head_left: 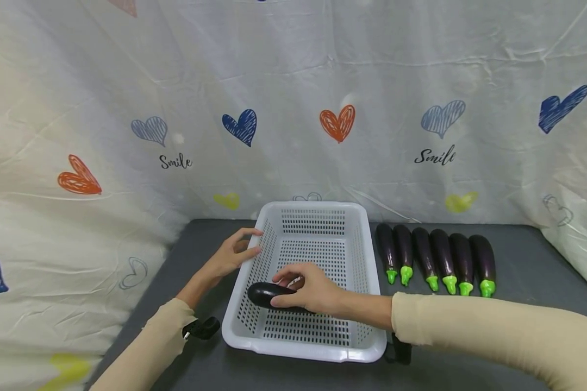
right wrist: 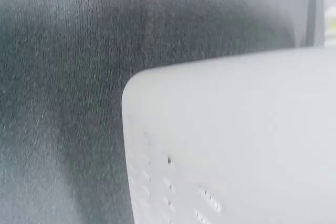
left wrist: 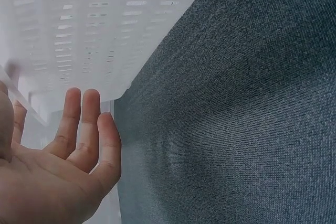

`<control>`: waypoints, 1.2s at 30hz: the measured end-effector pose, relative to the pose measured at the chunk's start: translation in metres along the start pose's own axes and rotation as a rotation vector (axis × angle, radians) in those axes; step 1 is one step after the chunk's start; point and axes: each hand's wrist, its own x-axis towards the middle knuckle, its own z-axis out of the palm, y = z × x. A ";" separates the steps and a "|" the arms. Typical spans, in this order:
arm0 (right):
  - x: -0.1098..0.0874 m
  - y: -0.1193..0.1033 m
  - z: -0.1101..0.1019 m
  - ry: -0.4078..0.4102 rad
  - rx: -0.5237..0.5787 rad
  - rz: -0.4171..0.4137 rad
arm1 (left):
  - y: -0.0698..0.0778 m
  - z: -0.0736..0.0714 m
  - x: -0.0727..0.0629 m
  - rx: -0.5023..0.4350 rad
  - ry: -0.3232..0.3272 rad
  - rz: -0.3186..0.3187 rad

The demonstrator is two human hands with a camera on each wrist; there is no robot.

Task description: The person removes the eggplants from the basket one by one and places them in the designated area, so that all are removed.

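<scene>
A dark purple eggplant (head_left: 263, 295) lies sideways in the grip of my right hand (head_left: 318, 290), above the floor of a white slotted plastic basket (head_left: 300, 347). Its stem end is hidden by the hand. At the basket's left rim my left hand (head_left: 232, 254) has its fingertips touching or just beside the edge. In the left wrist view, the loosely bent fingers of the left hand (left wrist: 68, 156) are beside the basket's outer wall (left wrist: 79, 30). Only a corner of the basket (right wrist: 226, 114) and the dark cloth appear in the right wrist view, with no hand.
Several eggplants (head_left: 423, 255) lie in a row right of the basket, green stems toward me. Dark grey cloth (head_left: 513, 266) covers the table. Behind and at the left hangs a white curtain (head_left: 283, 65) printed with hearts.
</scene>
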 end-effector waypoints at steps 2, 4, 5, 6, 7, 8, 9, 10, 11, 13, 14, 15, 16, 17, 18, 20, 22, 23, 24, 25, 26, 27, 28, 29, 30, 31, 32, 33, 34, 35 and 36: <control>0.000 -0.001 -0.003 0.009 -0.003 0.003 | 0.000 0.000 0.000 -0.001 0.001 -0.003; -0.001 -0.002 -0.007 0.017 0.001 0.013 | 0.001 0.001 0.000 -0.004 0.003 -0.011; -0.001 -0.003 -0.010 0.021 0.006 0.016 | 0.002 0.001 0.001 -0.004 0.003 -0.014; -0.001 -0.005 -0.012 0.026 0.009 0.012 | 0.002 0.001 0.001 -0.006 0.003 -0.017; -0.001 -0.006 -0.015 0.030 0.009 0.011 | 0.002 0.001 0.001 -0.006 0.004 -0.022; -0.001 -0.007 -0.017 0.035 0.010 0.009 | 0.002 0.001 0.001 -0.004 0.004 -0.023; -0.001 -0.009 -0.020 0.036 0.019 0.005 | 0.003 0.001 0.001 -0.005 0.003 -0.022; 0.000 -0.010 -0.023 0.040 0.018 -0.002 | 0.003 0.001 0.001 -0.004 0.000 -0.018; 0.000 -0.011 -0.025 0.039 0.023 -0.009 | 0.002 0.001 0.001 -0.003 -0.002 -0.013; -0.001 -0.013 -0.030 0.040 0.028 -0.012 | 0.002 0.001 0.001 -0.002 -0.005 -0.005; -0.001 -0.013 -0.032 0.040 0.033 -0.013 | 0.002 0.001 0.001 0.000 -0.006 -0.002; -0.002 -0.014 -0.034 0.037 0.044 -0.015 | 0.002 0.002 0.001 0.000 -0.005 -0.002; -0.003 -0.014 -0.036 0.038 0.046 -0.015 | 0.002 0.001 0.001 0.002 -0.006 0.000; -0.003 -0.014 -0.037 0.038 0.055 -0.010 | 0.002 0.001 0.001 0.002 -0.004 -0.001; -0.004 -0.013 -0.039 0.040 0.063 -0.006 | 0.002 0.001 0.001 0.000 -0.002 -0.004; -0.006 -0.012 -0.042 0.041 0.079 -0.002 | 0.002 0.001 0.000 0.000 0.000 -0.009; -0.007 -0.011 -0.046 0.043 0.094 0.004 | 0.003 0.001 0.000 -0.005 -0.006 -0.012; -0.008 -0.010 -0.047 0.043 0.103 0.007 | 0.003 0.001 0.000 -0.007 -0.007 -0.014; -0.009 -0.009 -0.049 0.042 0.111 0.007 | 0.003 0.000 0.000 -0.012 -0.010 -0.014; -0.009 -0.009 -0.051 0.043 0.116 0.006 | 0.004 0.000 -0.001 -0.012 -0.013 -0.013; -0.010 -0.008 -0.053 0.045 0.121 0.009 | 0.004 0.000 -0.001 -0.015 -0.014 -0.013; -0.011 -0.008 -0.054 0.045 0.128 0.011 | 0.004 0.000 -0.001 -0.019 -0.014 -0.015; -0.012 -0.008 -0.056 0.047 0.131 0.011 | 0.004 0.000 -0.001 -0.022 -0.011 -0.019; -0.013 -0.007 -0.057 0.048 0.138 0.014 | 0.004 0.000 -0.001 -0.022 -0.011 -0.017; -0.014 -0.007 -0.059 0.050 0.142 0.015 | 0.003 0.000 -0.002 -0.023 -0.010 -0.017; -0.015 -0.008 -0.060 0.049 0.145 0.013 | 0.004 0.000 -0.002 -0.023 -0.009 -0.017; -0.015 -0.007 -0.061 0.048 0.151 0.017 | 0.004 0.000 -0.002 -0.024 -0.007 -0.019; -0.016 -0.008 -0.063 0.048 0.152 0.016 | 0.004 0.000 -0.002 -0.023 -0.009 -0.017; -0.016 -0.007 -0.064 0.050 0.153 0.018 | 0.004 0.000 -0.002 -0.023 -0.010 -0.015; -0.017 -0.007 -0.066 0.051 0.158 0.025 | 0.004 0.000 -0.002 -0.022 -0.014 -0.012; -0.018 -0.008 -0.068 0.050 0.159 0.026 | 0.004 0.000 -0.002 -0.021 -0.013 -0.015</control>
